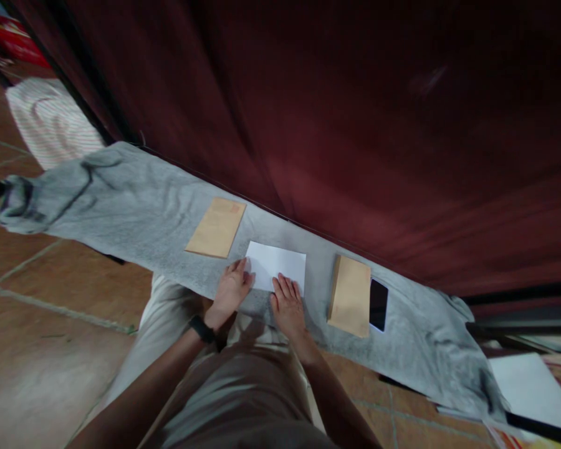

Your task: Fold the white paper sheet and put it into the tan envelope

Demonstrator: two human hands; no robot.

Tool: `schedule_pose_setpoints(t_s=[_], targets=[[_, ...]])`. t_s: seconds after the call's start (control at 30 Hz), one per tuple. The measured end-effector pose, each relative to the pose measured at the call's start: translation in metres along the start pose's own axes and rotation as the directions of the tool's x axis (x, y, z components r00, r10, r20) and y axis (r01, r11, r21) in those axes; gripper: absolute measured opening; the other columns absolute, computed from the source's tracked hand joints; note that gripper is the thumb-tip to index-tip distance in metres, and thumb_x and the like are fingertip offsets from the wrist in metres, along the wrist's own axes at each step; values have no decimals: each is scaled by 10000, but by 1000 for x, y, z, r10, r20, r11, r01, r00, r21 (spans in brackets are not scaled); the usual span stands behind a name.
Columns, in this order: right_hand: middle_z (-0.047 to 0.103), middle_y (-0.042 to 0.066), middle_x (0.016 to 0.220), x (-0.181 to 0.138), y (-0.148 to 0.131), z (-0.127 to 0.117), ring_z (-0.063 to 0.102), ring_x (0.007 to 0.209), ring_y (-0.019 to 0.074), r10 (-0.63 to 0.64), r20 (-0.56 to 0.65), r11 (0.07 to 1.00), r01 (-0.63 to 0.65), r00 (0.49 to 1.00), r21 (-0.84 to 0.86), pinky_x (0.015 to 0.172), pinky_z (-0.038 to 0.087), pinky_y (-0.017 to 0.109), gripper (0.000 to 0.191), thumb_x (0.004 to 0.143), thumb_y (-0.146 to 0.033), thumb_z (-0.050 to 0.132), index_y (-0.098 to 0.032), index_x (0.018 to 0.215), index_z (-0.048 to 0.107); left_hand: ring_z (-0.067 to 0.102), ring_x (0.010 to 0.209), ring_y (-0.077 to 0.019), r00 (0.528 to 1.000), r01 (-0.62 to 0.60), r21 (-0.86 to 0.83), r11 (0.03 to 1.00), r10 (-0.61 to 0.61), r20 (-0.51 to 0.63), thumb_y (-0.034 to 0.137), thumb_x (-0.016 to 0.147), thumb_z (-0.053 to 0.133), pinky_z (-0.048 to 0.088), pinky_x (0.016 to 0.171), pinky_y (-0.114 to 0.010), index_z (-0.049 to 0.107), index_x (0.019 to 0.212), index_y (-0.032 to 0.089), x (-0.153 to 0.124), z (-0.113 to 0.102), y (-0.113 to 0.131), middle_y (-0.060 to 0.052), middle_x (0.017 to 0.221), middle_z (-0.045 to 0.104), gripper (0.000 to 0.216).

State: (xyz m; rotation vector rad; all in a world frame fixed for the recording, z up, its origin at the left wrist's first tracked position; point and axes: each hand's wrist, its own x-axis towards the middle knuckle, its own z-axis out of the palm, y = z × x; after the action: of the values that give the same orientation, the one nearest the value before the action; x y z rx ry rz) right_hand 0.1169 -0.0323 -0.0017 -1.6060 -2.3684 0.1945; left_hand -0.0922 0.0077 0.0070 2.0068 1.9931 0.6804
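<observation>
White paper lies flat on the grey-clothed tabletop, just in front of the person. Left hand pins its corner at 8 o'clock, fingers flat, gripping nothing; right hand presses the near edge at 6 o'clock, likely steadying the sheet. Brown envelope lies at 10 o'clock, envelope stack and phone at 3.

Both hands on white paper

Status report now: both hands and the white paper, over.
Left hand and right hand flat, fingers on white paper. Brown envelope left, envelope stack right. Nothing on the paper.
</observation>
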Motion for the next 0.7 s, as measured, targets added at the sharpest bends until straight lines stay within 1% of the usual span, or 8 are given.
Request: schedule_pose_setpoints(t_s=[0.1, 0.17, 0.27, 0.33, 0.47, 0.53, 0.63, 0.7], targets=[[440, 69, 1645, 0, 0, 0, 400, 1525, 224, 4, 0, 1000, -4, 1000, 0, 1292, 256, 474, 466, 1087, -260, 405, -180, 1536, 500, 690, 1110, -274, 996, 90, -118, 989, -89, 7, 336, 924, 556, 551, 993, -388, 536, 1465, 144, 5, 5, -4, -141, 1245, 721, 575], [443, 72, 1644, 0, 0, -1, 410, 1518, 228, 10, -5, 1000, -10, 1000, 1, 1290, 258, 474, 470, 1085, -256, 408, -177, 1539, 495, 712, 1056, -264, 989, 150, -212, 966, -148, 24, 296, 899, 560, 570, 948, -381, 497, 1503, 143, 6, 9, -7, -126, 1192, 738, 627], [441, 79, 1644, 0, -2, -2, 410, 1518, 236, 12, -9, 1000, -12, 1000, 1, 1286, 270, 475, 479, 1082, -259, 412, -177, 1548, 485, 735, 981, -265, 972, 236, -368, 899, -219, 88, 242, 865, 550, 593, 890, -397, 433, 1555, 116, 7, 13, -10, -116, 1121, 765, 711], [433, 80, 1649, 1, -5, -2, 408, 1521, 233, 10, -6, 1000, -10, 1000, 7, 1286, 275, 473, 487, 1081, -255, 408, -175, 1557, 472, 740, 932, -266, 956, 293, -448, 845, -256, 143, 231, 851, 554, 604, 854, -403, 418, 1563, 84, 8, 14, -12, -121, 1082, 773, 740], [407, 62, 1663, 7, -20, 2, 407, 1523, 208, -40, 14, 999, 40, 999, 35, 1292, 276, 449, 496, 1078, -263, 419, -183, 1566, 457, 729, 854, -245, 933, 360, -528, 770, -297, 203, 220, 843, 575, 608, 800, -386, 413, 1565, 61, 11, 14, -12, -131, 1092, 763, 757], [397, 61, 1666, 10, -28, 6, 400, 1528, 206, -58, 16, 998, 58, 998, 40, 1294, 273, 435, 507, 1079, -280, 428, -177, 1575, 444, 711, 770, -217, 924, 382, -551, 742, -303, 233, 210, 855, 568, 603, 747, -360, 389, 1579, 61, 11, 13, -11, -122, 1060, 761, 760], [384, 87, 1668, 11, -34, 11, 389, 1536, 218, -41, -4, 999, 41, 999, 24, 1292, 274, 430, 539, 1081, -310, 440, -143, 1592, 411, 664, 650, -180, 918, 396, -575, 716, -302, 256, 178, 850, 554, 584, 649, -330, 394, 1577, 75, 11, 9, -8, -96, 975, 751, 752], [383, 109, 1666, 9, -32, 12, 383, 1539, 230, -25, -22, 1000, 25, 999, 5, 1288, 283, 438, 561, 1080, -326, 453, -126, 1600, 393, 640, 621, -165, 920, 393, -600, 697, -296, 259, 153, 824, 565, 568, 609, -309, 429, 1557, 92, 10, 5, -6, -70, 924, 733, 748]])
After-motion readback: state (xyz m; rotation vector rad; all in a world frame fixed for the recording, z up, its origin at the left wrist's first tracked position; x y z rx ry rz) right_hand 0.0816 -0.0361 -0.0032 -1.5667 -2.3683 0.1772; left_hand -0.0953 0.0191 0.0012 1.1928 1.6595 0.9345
